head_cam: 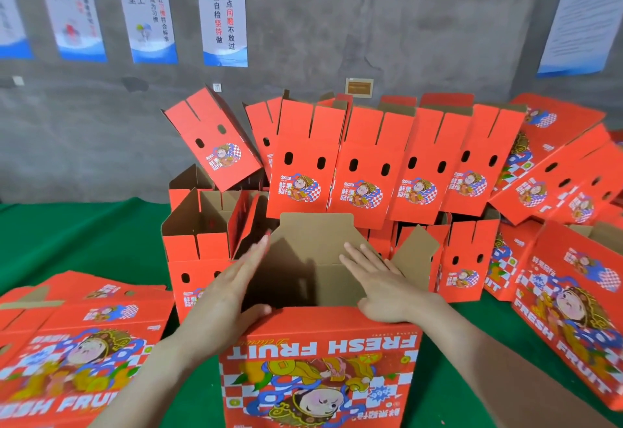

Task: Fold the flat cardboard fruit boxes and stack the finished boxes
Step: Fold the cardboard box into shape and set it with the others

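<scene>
Fruit box, half-folded, stood front-centre on green desk; left hand and right hand, fingers straight, gripping nothing, pressed its brown flaps; advised: push both evenly along creases.

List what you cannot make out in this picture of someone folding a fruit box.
Head view only:
Box base: cut off by the bottom edge.
Box inside: dark shadow, front wall in the way.
Left hand fingertips: motion-blurred, so what they touch is unclear.
Left posters: text blurred.
Paper sheet on the right: print too small, cut by the edge.
</scene>
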Demonstrator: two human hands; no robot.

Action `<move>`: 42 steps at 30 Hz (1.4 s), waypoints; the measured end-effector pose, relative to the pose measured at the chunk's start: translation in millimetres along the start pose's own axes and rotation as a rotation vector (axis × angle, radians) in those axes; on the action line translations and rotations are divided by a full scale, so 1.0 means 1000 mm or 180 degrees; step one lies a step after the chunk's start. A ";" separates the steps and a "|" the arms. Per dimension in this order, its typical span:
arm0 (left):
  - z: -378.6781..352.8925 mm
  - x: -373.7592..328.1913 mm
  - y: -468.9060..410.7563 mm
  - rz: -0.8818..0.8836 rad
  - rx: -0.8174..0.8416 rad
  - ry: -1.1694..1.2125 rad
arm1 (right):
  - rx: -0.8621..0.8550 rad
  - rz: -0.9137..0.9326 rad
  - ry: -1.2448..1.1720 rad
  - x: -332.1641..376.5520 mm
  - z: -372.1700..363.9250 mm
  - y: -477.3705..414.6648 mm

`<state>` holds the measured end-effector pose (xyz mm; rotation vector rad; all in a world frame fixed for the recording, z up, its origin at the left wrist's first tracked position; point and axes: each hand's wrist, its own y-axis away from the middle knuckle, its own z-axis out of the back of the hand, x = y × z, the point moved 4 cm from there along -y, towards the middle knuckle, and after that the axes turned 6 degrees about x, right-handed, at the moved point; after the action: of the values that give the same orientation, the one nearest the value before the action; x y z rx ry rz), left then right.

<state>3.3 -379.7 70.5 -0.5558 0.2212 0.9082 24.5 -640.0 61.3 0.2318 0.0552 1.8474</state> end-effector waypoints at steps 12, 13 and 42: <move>-0.016 0.027 -0.046 0.1077 0.0429 -0.1263 | -0.1318 0.0067 0.0423 0.002 0.010 0.021; -0.019 0.032 -0.048 0.1086 0.0525 -0.1109 | -0.1751 0.0038 0.0479 0.002 0.014 0.029; -0.006 0.016 -0.044 0.0016 0.0001 0.0654 | -0.2708 0.0536 -0.1770 -0.024 -0.014 0.070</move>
<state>48.3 -393.6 75.1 -0.6489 0.4085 0.8558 -37.5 -681.9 55.2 0.1393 -1.1350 1.7485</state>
